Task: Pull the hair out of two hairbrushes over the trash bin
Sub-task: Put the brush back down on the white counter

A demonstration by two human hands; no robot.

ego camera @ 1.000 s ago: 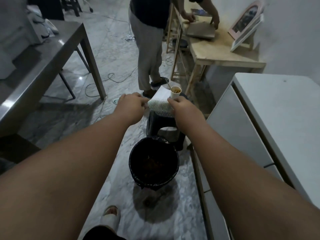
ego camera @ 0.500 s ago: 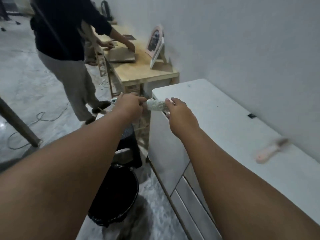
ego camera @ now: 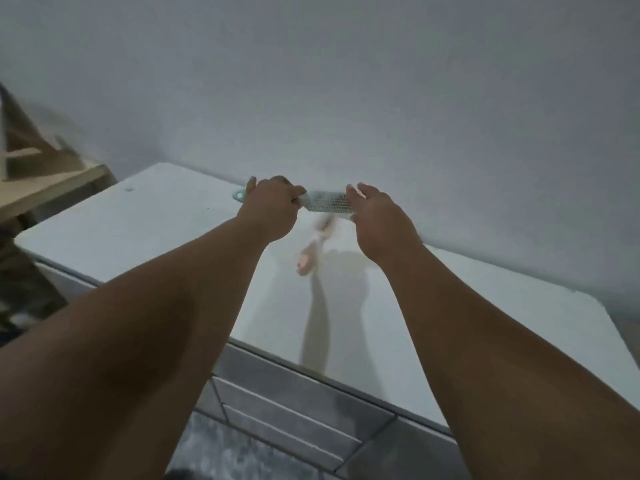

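Note:
I hold a pale green hairbrush [ego camera: 327, 202] level above the white cabinet top [ego camera: 145, 220]. My left hand [ego camera: 270, 211] is closed around its handle, whose ringed end sticks out to the left. My right hand [ego camera: 375, 220] touches the far end of the bristled head with its fingers partly spread. A second, pink hairbrush [ego camera: 310, 252] lies blurred on the cabinet top just below and between my hands. The trash bin is out of view.
The white cabinet has grey drawer fronts [ego camera: 294, 407] below its near edge. A wooden table [ego camera: 45, 188] stands at the left with a frame's back on it. A plain wall [ego camera: 346, 81] rises behind. Marble floor [ego camera: 242, 455] shows at the bottom.
My view swung right, from the trash bin on the floor to the cabinet top. Both hands carried the green hairbrush over the cabinet, above the pink one. The bin and the other person left view.

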